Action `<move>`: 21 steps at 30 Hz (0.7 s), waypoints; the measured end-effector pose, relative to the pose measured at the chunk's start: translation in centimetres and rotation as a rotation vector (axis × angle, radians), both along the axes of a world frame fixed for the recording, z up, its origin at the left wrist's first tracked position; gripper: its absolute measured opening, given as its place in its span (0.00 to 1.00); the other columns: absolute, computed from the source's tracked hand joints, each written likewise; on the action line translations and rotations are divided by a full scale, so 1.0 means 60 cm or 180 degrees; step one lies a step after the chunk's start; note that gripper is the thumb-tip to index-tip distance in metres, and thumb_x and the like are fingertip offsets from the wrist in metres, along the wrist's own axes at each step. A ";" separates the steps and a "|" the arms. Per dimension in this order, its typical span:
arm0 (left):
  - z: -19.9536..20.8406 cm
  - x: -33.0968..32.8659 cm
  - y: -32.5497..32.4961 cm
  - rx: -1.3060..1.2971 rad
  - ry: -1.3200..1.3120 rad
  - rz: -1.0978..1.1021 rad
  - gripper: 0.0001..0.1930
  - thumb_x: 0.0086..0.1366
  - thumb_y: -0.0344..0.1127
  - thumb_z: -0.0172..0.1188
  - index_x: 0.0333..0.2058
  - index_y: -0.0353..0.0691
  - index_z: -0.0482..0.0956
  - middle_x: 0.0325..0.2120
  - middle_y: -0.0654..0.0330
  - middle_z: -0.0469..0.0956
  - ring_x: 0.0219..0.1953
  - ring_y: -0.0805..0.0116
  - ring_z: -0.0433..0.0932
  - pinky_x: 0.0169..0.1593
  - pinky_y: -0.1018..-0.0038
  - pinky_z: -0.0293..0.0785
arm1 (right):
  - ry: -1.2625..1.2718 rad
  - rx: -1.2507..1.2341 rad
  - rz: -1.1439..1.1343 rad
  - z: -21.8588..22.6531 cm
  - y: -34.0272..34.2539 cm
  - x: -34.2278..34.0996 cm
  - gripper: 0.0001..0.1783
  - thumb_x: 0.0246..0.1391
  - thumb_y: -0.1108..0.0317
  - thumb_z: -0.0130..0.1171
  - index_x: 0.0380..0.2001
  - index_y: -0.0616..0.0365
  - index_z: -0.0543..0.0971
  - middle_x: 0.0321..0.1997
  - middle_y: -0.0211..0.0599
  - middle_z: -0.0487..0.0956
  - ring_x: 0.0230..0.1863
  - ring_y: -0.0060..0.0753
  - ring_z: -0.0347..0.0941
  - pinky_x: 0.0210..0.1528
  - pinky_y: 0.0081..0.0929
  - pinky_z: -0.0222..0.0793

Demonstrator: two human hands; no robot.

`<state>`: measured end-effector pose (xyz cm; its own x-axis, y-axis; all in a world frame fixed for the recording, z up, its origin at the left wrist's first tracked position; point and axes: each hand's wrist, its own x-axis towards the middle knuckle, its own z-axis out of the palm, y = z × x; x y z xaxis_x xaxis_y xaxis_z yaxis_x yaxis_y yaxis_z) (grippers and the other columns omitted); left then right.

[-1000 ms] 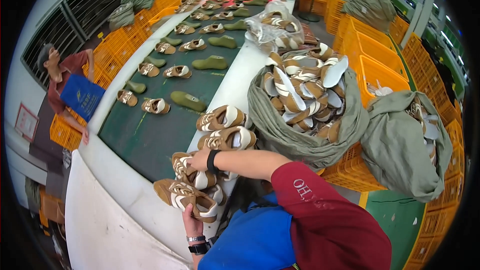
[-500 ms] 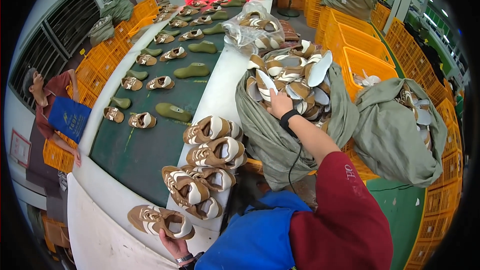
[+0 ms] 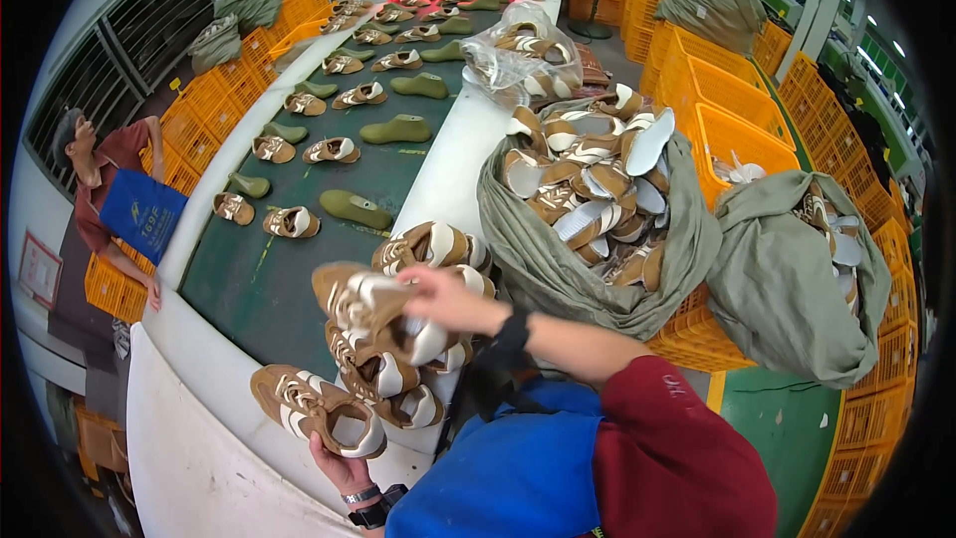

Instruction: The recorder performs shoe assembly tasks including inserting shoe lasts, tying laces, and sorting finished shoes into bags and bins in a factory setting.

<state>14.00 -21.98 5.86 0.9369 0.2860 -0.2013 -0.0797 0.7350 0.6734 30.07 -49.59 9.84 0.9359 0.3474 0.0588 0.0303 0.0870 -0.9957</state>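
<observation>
My left hand (image 3: 342, 468) grips the heel end of a brown-and-white sneaker (image 3: 284, 397) over the white near edge of the conveyor table. In my right hand (image 3: 453, 301) is another sneaker (image 3: 349, 299), blurred by motion, above a stack of sneakers (image 3: 373, 371) on the white ledge. This stack partly disappears behind the held sneaker and my hand. To the right, an open grey-green cloth sack (image 3: 543, 261) is heaped with more such sneakers (image 3: 583, 174), several with pale soles showing.
On the green conveyor belt (image 3: 304, 284) stand rows of sneakers and green shoe lasts (image 3: 395, 130). A clear plastic bag of sneakers (image 3: 523, 55) lies at the far right ledge. Orange crates (image 3: 737, 139) and a second sack (image 3: 787, 279) stand right. A person (image 3: 110, 189) is across the belt.
My right hand has left the sack and come left across the stack with a sneaker in it. The left hand's sneaker has tilted slightly and stays near the same place.
</observation>
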 end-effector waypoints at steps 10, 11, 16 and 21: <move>-0.018 -0.028 0.002 -0.0092 0.0220 0.0026 0.24 0.60 0.44 0.50 0.51 0.34 0.66 0.49 0.54 0.70 0.51 0.59 0.68 0.56 0.63 0.63 | -0.1132 -0.2538 -0.0637 0.039 -0.120 0.019 0.13 0.47 0.58 0.53 0.31 0.54 0.78 0.28 0.45 0.77 0.33 0.47 0.74 0.36 0.41 0.69; -0.019 -0.028 0.004 -0.0112 0.0211 0.0040 0.24 0.60 0.44 0.50 0.51 0.34 0.66 0.49 0.54 0.70 0.52 0.59 0.68 0.56 0.62 0.63 | -0.1247 -0.2812 -0.1349 0.041 -0.185 0.041 0.13 0.46 0.58 0.55 0.33 0.53 0.78 0.30 0.45 0.78 0.33 0.48 0.74 0.37 0.40 0.69; -0.021 -0.027 0.013 -0.0054 0.0222 0.0080 0.26 0.60 0.44 0.50 0.52 0.34 0.65 0.50 0.54 0.69 0.52 0.58 0.68 0.57 0.62 0.62 | -0.0341 -0.4194 -0.3467 0.013 -0.470 0.073 0.22 0.40 0.62 0.61 0.42 0.55 0.75 0.42 0.44 0.72 0.45 0.49 0.68 0.46 0.40 0.67; 0.005 -0.016 0.032 0.0122 0.0288 0.0099 0.27 0.61 0.46 0.48 0.54 0.36 0.63 0.52 0.54 0.68 0.53 0.58 0.67 0.57 0.57 0.63 | -0.0444 -0.2978 -0.4305 -0.084 -0.593 0.120 0.30 0.41 0.56 0.61 0.48 0.60 0.70 0.45 0.55 0.71 0.47 0.54 0.68 0.50 0.41 0.63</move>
<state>13.02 -20.08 6.18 0.9059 0.3238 -0.2730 -0.0396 0.7066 0.7065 37.26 -85.15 4.82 0.5765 -0.7033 0.4159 -0.3317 -0.6666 -0.6675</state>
